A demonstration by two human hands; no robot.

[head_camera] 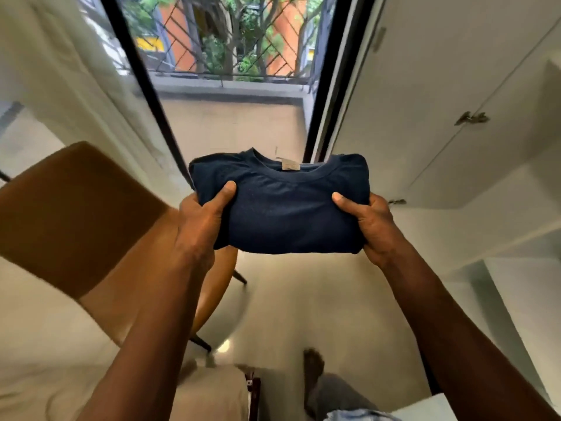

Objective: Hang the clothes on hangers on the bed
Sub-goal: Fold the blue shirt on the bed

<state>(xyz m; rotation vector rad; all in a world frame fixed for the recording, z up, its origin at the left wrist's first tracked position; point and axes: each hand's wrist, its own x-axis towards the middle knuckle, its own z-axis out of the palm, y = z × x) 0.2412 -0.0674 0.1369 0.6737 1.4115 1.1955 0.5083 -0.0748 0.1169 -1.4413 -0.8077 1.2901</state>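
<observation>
A folded navy blue T-shirt (282, 205) is held flat in the air in front of me, collar and small grey label facing away. My left hand (202, 220) grips its left edge, thumb on top and fingers hidden underneath. My right hand (367, 223) grips the right edge the same way. No hanger and no bed show in the head view.
A brown chair (76, 214) with dark legs stands at the left, close under my left arm. White wardrobe doors (449, 117) with a metal handle fill the right. Ahead, a dark-framed balcony door (230, 117) opens onto a railing. My bare foot (314, 369) stands on the pale tiled floor.
</observation>
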